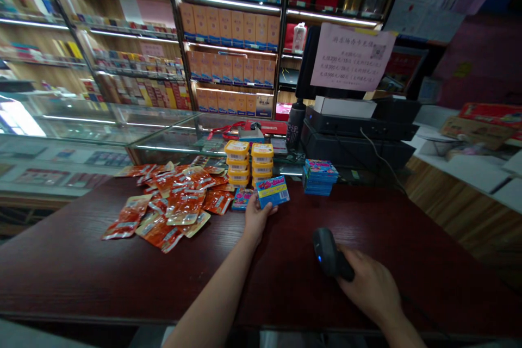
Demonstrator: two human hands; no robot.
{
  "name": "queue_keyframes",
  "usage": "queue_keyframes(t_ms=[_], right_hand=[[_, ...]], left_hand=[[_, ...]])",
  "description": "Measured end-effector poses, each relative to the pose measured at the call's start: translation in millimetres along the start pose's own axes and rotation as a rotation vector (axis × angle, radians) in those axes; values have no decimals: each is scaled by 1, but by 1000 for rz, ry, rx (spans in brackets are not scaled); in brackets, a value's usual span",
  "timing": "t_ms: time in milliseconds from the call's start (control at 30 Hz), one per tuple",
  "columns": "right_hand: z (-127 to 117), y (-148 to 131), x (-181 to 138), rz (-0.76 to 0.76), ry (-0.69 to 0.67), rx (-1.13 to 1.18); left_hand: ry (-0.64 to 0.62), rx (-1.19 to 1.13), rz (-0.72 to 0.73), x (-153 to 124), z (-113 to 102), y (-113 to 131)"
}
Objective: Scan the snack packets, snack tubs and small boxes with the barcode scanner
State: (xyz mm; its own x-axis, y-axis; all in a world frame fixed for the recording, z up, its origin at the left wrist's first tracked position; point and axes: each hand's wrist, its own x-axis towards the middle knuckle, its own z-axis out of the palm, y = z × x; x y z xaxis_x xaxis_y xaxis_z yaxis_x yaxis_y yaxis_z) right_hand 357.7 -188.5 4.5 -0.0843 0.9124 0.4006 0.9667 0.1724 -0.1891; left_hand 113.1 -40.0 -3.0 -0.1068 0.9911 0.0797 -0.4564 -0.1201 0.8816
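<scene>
My left hand (256,218) grips a flat blue box (273,191) with pink lettering, a yellow band and a barcode facing me. Just left of it, another blue box (241,199) lies on the counter, partly hidden. In my right hand (370,283) is a black barcode scanner (325,253) with a blue light, its head pointing up and away from me. Behind the held box stand two stacks of yellow-lidded tubs (237,163). Orange foil snack packets (185,196) lie in a loose heap to the left. A stack of similar blue boxes (320,178) stands to the right.
The dark red wooden counter (281,272) spans the front. A monitor bearing a pink paper sign (351,57) stands on black equipment (354,138) at the back right. Glass display cases (163,133) and shelves of boxed goods (232,24) line the back. Cartons (485,128) sit far right.
</scene>
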Motion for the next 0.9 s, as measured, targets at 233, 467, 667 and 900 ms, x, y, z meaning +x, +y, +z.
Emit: queue_keyframes(t_ms=[233,467,667,900], right_hand=[[24,14,-5,-34,65,-40],[23,14,-5,-48,55,-34],[22,14,-3,-30,14,-38],[27,21,-1,-45,-13,-33]], left_hand=[[24,129,116,-1,8,13],[63,551,422,9,37,39],[-186,1253,827,38,98,73],[-509,1714,1015,64,169,53]])
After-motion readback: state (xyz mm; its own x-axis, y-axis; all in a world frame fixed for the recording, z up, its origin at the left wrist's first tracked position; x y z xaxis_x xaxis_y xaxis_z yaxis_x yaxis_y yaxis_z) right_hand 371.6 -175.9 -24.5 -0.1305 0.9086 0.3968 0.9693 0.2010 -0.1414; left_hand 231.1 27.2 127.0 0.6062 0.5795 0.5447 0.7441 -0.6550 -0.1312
